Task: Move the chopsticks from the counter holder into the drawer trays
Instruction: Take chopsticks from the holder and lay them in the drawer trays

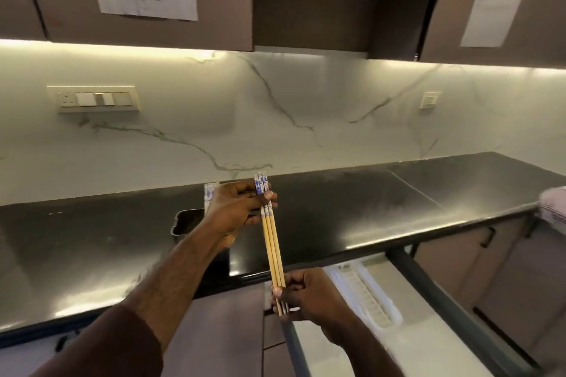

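Observation:
I hold a small bundle of wooden chopsticks [272, 245] with blue-and-white patterned tops, nearly upright above the counter's front edge. My left hand [237, 211] grips the patterned top end. My right hand [306, 294] pinches the thin tips at the bottom. Behind my left hand stands a metal holder [185, 222] on the black counter, with more patterned chopstick tops [211, 193] showing behind the hand. Below right, the drawer [407, 269] is pulled open, with a white tray [367, 297] inside it.
The glossy black counter [367, 208] runs left to right below a marble backsplash. A switch panel [95, 99] sits on the wall at left. A striped cloth [554, 205] lies at the counter's right end. Cabinets hang overhead.

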Available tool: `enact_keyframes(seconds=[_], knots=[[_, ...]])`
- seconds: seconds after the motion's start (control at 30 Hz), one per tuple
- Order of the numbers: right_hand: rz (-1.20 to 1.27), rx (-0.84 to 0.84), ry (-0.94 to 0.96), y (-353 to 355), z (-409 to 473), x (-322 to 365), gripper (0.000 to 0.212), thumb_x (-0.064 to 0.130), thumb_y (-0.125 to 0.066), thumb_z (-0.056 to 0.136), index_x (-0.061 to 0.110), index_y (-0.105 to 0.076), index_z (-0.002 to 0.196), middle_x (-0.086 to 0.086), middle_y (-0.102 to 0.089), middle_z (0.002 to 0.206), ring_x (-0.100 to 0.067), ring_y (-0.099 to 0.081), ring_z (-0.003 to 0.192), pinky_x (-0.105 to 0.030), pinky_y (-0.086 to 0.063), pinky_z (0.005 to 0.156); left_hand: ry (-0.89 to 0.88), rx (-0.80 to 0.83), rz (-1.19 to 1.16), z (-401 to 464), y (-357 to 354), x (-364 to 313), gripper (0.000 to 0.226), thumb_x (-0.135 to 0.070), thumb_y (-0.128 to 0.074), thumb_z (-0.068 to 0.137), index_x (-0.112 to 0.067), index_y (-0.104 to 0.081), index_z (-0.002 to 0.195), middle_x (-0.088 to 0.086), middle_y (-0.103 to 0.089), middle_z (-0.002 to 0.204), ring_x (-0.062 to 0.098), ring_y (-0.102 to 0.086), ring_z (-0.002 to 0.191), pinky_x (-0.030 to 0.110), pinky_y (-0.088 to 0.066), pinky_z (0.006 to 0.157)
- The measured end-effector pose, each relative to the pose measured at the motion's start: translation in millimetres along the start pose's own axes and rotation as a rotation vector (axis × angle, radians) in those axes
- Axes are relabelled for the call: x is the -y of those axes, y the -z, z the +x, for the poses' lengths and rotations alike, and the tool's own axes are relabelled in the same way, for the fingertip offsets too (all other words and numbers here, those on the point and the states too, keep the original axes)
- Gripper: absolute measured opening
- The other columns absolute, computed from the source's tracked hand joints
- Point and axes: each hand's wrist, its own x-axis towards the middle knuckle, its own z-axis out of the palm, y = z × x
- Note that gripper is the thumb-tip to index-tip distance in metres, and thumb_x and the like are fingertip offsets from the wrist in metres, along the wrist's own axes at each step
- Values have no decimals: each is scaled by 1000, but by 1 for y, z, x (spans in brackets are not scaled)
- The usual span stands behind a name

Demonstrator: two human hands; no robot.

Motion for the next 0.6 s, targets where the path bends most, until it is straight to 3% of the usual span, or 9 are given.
enact_keyframes(seconds=[0.2, 0.4, 0.6], knots=[[3, -88, -80, 110, -51, -27, 8, 12, -69, 88, 10, -76, 85, -9, -75, 77, -18, -71, 67, -32, -61, 68, 52, 53, 3, -18, -126, 34, 28, -13, -78, 72, -9, -71, 99, 10, -77, 91, 23, -75, 84, 27, -59, 63], [6, -169, -176, 204, -84, -52, 9, 9, -71, 86, 4, -76, 82, -18, -73, 80, -20, -67, 64, -32, -60, 62, 128, 89, -13, -19, -232, 75, 20, -6, -74, 78, -5, -71, 98, 14, -76, 88, 27, -75, 83, 34, -61, 68], [-14, -173, -313, 261, -79, -77, 13, 10, -68, 88, 3, -76, 83, -13, -74, 77, -19, -67, 61, -30, -60, 63, 192, 130, 81, -7, -287, 126, 12, -6, -68, 85, -6, -71, 97, 10, -77, 85, 24, -75, 81, 34, -61, 67]])
